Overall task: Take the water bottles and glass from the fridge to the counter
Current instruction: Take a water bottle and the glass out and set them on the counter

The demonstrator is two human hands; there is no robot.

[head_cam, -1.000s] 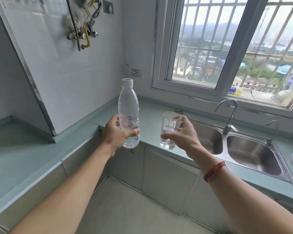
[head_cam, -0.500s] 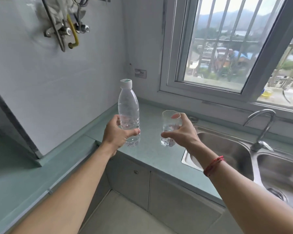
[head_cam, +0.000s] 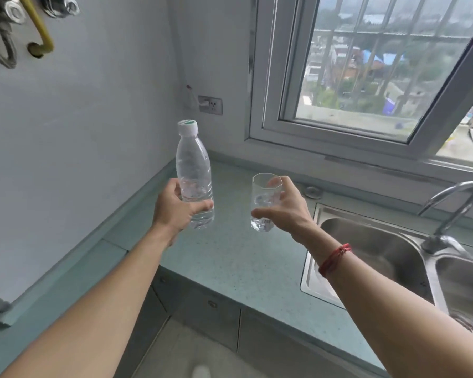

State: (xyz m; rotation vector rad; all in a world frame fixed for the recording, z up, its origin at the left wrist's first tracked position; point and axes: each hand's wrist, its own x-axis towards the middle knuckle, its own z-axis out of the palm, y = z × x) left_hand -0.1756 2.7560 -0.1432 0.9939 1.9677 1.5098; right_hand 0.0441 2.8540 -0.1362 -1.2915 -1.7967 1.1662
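Over the counter [head_cam: 230, 257] near its back corner, left of the sink [head_cam: 372, 257], the left hand [head_cam: 175, 211] wraps an upright water bottle [head_cam: 193, 170] while the right hand [head_cam: 284, 211] pinches a glass [head_cam: 262, 203]; whether either touches the surface is unclear.

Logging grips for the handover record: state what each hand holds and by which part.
Left hand grips the capped clear water bottle around its lower body. Right hand grips the clear drinking glass around its side wall, mid-height.
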